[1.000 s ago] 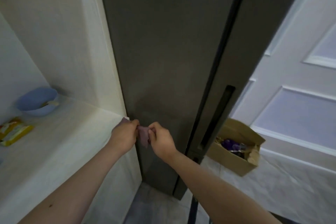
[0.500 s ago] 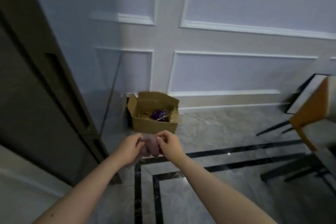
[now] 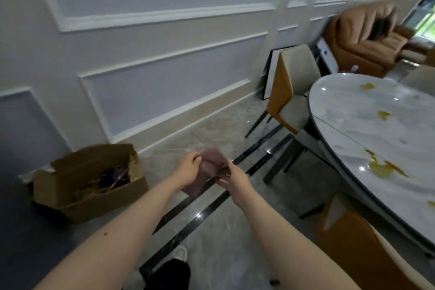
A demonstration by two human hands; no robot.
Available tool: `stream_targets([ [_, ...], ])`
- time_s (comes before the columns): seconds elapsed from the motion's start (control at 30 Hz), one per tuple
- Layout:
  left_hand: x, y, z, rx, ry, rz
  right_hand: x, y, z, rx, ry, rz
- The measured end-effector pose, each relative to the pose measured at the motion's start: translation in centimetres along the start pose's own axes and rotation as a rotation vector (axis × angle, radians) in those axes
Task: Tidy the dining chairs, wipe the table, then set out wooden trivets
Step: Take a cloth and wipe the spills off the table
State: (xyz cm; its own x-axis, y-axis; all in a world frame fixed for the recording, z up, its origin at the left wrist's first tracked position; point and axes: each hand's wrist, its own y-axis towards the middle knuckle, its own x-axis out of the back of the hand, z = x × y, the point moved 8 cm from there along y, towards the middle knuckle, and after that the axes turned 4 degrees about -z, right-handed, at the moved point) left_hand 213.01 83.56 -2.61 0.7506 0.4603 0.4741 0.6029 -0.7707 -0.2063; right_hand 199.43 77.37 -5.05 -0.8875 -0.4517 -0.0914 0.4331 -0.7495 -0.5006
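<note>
— Since the marble table (image 3: pixel 376 125) carries at least 4 yellow spills (image 3: pixel 382 167) on its top, which step would you say is in hand?

— The wiping step, I'd judge, at its very start. 2 chairs (image 3: pixel 289 92) sit close to the table edge, one far, one near (image 3: pixel 353 242). No trivets show anywhere.

— And the cloth?

— A mauve cloth (image 3: pixel 209 167) hangs in the air between both hands, well short of the table and to its left. The left hand (image 3: pixel 188 169) pinches one edge, the right hand (image 3: pixel 235 179) pinches the other, fingers curled on the fabric.

— What does the next move call for?

— Probably stepping right, flattening the cloth and pressing it on the nearest spill.

— What differs from 0.5 s ago?

— The view has swung right: the table is now in sight, the cardboard box (image 3: pixel 89 176) has slid to the lower left, and the cloth is spread wider between the hands.
</note>
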Motion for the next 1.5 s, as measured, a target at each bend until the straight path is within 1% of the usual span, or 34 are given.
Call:
stream_targets([
  [0.07,-1.3,3.6,-0.9,0.017,-0.059,0.026,1.0,2.5,1.8,-0.022,0.061,-0.027],
  [0.17,-3.1,9.5,-2.7,0.095,-0.144,0.065,2.3,6.6,5.5,0.013,0.083,-0.091],
  [0.2,-3.7,11.0,-3.7,0.096,-0.162,0.079,2.8,7.7,6.5,0.022,0.088,-0.117],
  [0.3,-5.4,15.1,-7.2,-0.012,-0.153,0.124,4.4,10.4,9.6,0.076,0.117,-0.168],
  [0.43,-9.4,19.4,-11.8,-0.135,-0.093,0.216,7.9,13.1,12.6,0.108,0.237,-0.236],
  [0.57,-15.5,22.6,-15.7,-0.193,-0.123,0.382,13.1,15.7,14.8,0.125,0.390,-0.344],
  [0.7,-22.5,25.2,-19.7,-0.252,-0.079,0.545,19.6,18.5,17.2,0.137,0.403,-0.459],
  [0.77,-25.2,25.9,-21.8,-0.267,-0.085,0.588,22.7,19.9,18.0,0.129,0.408,-0.508],
  [0.9,-31.3,28.3,-25.9,-0.206,-0.173,0.689,29.2,23.1,20.7,0.119,0.360,-0.596],
  [1.0,-35.3,30.3,-29.1,-0.229,-0.207,0.728,33.4,25.2,22.9,0.158,0.391,-0.619],
  [1.1,-38.4,32.0,-31.8,-0.283,-0.174,0.700,36.5,26.4,24.8,0.192,0.400,-0.620],
  [1.2,-41.0,33.0,-34.2,-0.372,-0.122,0.681,39.3,26.9,25.6,0.224,0.371,-0.665],
  [1.3,-45.0,33.7,-36.3,-0.396,-0.085,0.748,42.8,27.4,25.9,0.222,0.367,-0.761],
  [1.4,-48.6,33.9,-37.3,-0.367,-0.080,0.853,45.7,27.5,25.3,0.183,0.391,-0.881],
  [1.43,-50.5,34.1,-37.8,-0.353,-0.066,0.903,47.1,27.3,25.0,0.167,0.411,-0.968],
  [1.5,-52.6,34.5,-38.1,-0.300,-0.059,0.948,48.9,26.6,24.1,0.108,0.424,-1.112],
])
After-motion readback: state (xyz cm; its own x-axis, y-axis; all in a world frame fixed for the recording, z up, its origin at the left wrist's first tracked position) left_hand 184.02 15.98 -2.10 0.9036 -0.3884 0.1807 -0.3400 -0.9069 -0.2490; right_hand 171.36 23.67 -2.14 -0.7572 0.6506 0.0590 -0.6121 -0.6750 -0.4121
